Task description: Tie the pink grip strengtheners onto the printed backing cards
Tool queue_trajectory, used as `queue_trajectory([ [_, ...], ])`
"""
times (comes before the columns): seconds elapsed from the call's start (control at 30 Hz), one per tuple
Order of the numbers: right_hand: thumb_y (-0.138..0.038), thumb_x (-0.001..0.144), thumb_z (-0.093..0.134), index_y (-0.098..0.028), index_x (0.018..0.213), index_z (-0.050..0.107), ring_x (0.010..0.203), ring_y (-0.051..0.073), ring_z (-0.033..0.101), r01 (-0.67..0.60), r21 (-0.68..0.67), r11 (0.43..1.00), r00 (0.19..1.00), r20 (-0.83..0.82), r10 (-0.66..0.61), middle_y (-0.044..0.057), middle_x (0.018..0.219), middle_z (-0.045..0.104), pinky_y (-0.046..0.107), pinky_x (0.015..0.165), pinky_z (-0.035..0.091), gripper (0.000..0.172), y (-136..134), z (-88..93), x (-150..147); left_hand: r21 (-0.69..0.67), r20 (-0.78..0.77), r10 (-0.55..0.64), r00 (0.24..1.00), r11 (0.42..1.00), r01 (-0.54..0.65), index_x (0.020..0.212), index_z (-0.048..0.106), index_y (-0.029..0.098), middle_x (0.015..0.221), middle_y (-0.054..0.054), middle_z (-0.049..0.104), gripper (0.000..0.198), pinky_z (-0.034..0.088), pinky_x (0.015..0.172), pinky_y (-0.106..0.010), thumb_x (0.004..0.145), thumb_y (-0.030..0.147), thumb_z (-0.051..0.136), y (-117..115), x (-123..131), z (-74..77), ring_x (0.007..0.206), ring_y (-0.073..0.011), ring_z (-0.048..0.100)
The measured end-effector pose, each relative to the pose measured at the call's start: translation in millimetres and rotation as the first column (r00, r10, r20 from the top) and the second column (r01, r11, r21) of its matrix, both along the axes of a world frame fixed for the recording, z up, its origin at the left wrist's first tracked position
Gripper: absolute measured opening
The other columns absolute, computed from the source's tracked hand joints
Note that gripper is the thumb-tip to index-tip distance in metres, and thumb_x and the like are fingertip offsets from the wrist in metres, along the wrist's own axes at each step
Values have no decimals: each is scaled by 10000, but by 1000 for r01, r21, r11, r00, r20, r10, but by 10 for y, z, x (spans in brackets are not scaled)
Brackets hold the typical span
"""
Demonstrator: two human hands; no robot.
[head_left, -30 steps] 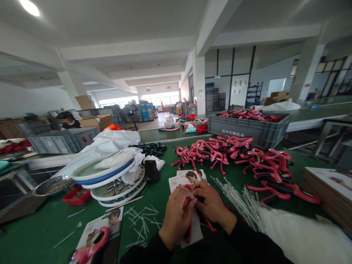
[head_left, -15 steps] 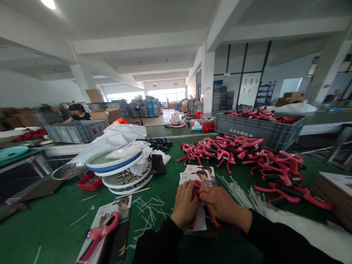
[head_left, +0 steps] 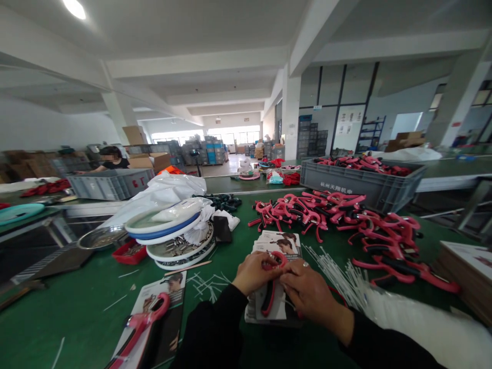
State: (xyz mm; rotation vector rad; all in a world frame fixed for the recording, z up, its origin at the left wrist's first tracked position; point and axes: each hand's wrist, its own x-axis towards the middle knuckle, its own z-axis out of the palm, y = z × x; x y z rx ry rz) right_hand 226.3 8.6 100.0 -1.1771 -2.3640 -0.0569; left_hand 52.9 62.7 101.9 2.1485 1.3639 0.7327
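Both my hands are at the middle of the green bench. My left hand grips the pink loop of a pink-and-black plastic tool, whose handle hangs down over a printed card. My right hand presses its fingers against the loop's right side. Beyond my hands lies a large heap of similar pink tools. To the right are loose white plastic sticks. At lower left, another pink tool rests on a printed card.
Stacked round trays and a white plastic bag stand to the left. A grey crate holds more pink tools. A stack of flat boards sits at the right edge. A co-worker sits far back left.
My hands have moved apart and up the card, and the tool's loop now shows between them with its handle lying on the card. The view has shifted slightly.
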Motion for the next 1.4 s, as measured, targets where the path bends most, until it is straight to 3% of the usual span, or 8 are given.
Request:
queue_trajectory([
  [0.27, -191, 873, 399, -181, 824, 608, 858, 183, 537, -31, -12, 999, 992, -119, 30, 81, 918, 588, 310, 767, 441, 216, 43, -34, 30, 14, -68, -123, 990, 992, 124, 789, 724, 182, 766, -15, 694, 257, 449, 666, -251, 613, 365, 679, 114, 15, 64, 744, -177, 602],
  [0.67, -144, 800, 444, -194, 747, 642, 823, 174, 582, -253, -89, 963, 962, 79, 260, 58, 907, 643, 277, 707, 443, 211, 124, 244, 65, 101, -75, -27, 997, 994, 34, 730, 698, 225, 835, -15, 678, 121, 472, 709, -258, 635, 231, 623, 18, 103, 113, 794, -180, 608],
  [0.8, -212, 772, 504, -205, 917, 643, 893, 227, 565, -169, -103, 980, 967, 173, 185, 82, 1011, 615, 341, 744, 441, 200, -53, 359, 64, 100, -3, 56, 998, 993, -56, 727, 695, 232, 816, -13, 673, 147, 482, 724, -283, 611, 322, 686, 9, 99, 107, 810, -195, 610],
  [0.97, -220, 747, 496, -166, 784, 643, 898, 286, 540, 30, -77, 997, 939, 344, -2, 140, 1018, 584, 386, 696, 449, 161, -258, 321, 20, 159, 198, 163, 967, 968, -196, 888, 662, 213, 1014, -43, 634, 227, 408, 915, -304, 746, 378, 598, -186, -89, 148, 1019, -184, 542],
  [1.03, -175, 717, 486, -150, 825, 640, 930, 294, 528, 24, -74, 997, 933, 361, 5, 151, 1052, 573, 392, 723, 449, 190, -267, 285, -14, 134, 282, 266, 922, 941, -312, 1013, 605, 164, 1098, -97, 586, 348, 421, 894, -344, 810, 426, 501, -304, -233, 94, 993, -195, 546],
  [1.1, -164, 689, 491, -129, 846, 639, 947, 297, 519, 32, -84, 996, 932, 362, 0, 158, 1036, 577, 405, 778, 440, 219, -257, 270, -55, 58, 329, 329, 885, 929, -366, 1080, 558, 121, 1018, -122, 605, 451, 484, 734, -342, 826, 478, 451, -428, -353, -18, 798, -184, 591],
  [1.23, -169, 692, 488, -113, 851, 634, 928, 268, 530, 129, -136, 982, 947, 312, -81, 149, 976, 598, 382, 824, 431, 223, -293, 314, -139, -80, 382, 268, 885, 963, -258, 934, 614, 92, 689, -52, 642, 440, 451, 465, -235, 798, 491, 487, -612, -384, -298, 552, -147, 577],
  [1.4, -126, 786, 442, -143, 918, 631, 913, 263, 558, 98, -92, 991, 923, 382, -56, 124, 973, 624, 352, 733, 459, 231, -489, 304, -232, -55, 458, 195, 867, 980, -192, 847, 672, 131, 726, -52, 677, 328, 484, 571, -242, 817, 409, 498, -625, -240, -401, 637, -157, 612],
])
